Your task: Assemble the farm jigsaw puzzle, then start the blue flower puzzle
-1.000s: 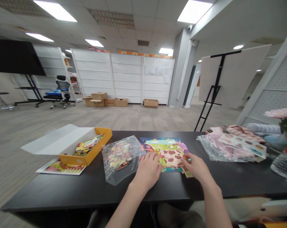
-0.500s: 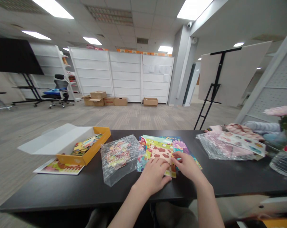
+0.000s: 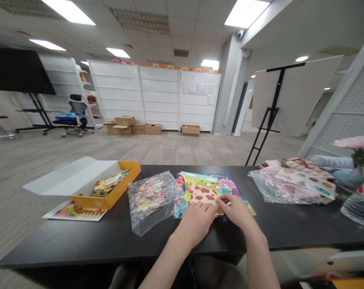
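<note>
A stack of bright cartoon puzzle boards (image 3: 203,185) with a spotted cow picture lies on the black table (image 3: 79,241) right in front of me. Both hands rest on its near edge. My left hand (image 3: 197,223) covers the near-left part, fingers curled over the top board. My right hand (image 3: 236,211) pinches the board's near-right edge with thumb and fingers. The top board sits skewed on the one beneath. Left of the boards lies a clear plastic bag of loose puzzle pieces (image 3: 152,196), touching their left edge.
A yellow box (image 3: 123,185) holding puzzle pieces, with its white lid (image 3: 69,177) open, sits on a printed sheet (image 3: 73,212) at the left. At the right are a plastic bag with pink items (image 3: 275,188), a sticker sheet (image 3: 305,180) and a glass vase (image 3: 358,208). An easel (image 3: 272,114) stands behind.
A second ago the boards lay squared up. The top one has since been turned and pulled toward me, and both hands have drawn closer together at the near edge.
</note>
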A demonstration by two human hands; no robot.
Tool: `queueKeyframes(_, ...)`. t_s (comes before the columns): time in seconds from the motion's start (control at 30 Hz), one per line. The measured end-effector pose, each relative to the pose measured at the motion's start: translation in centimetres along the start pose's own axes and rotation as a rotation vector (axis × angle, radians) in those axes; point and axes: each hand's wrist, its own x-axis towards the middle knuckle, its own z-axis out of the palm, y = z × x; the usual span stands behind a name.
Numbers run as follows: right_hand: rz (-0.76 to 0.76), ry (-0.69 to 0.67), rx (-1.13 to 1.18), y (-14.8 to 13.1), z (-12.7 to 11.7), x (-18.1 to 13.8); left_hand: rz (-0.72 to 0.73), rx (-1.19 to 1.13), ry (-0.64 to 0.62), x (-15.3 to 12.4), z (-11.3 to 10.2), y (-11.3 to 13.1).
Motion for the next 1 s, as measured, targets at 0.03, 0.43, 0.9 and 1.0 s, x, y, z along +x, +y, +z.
queueKeyframes(0.03, 0.023, -0.022, 0.001, -0.2, -0.1, -0.1, -0.004, -0.012, 0.004, 0.0, 0.0, 0.0)
queueKeyframes(0.43, 0.186, -0.26, 0.282, -0.6, -1.0, -0.7, 0.026, -0.175, 0.035, 0.0, -0.4, -0.7)
queueKeyframes(0.9, 0.039, -0.27, 0.418, -0.6, -1.2, -1.2, 0.002, -0.181, 0.019, -0.5, -1.4, -1.4)
queueKeyframes(1.0, -0.017, -0.298, 0.524, -1.2, -1.3, -1.5, -0.042, -0.148, 0.079, -1.3, -4.0, -3.1)
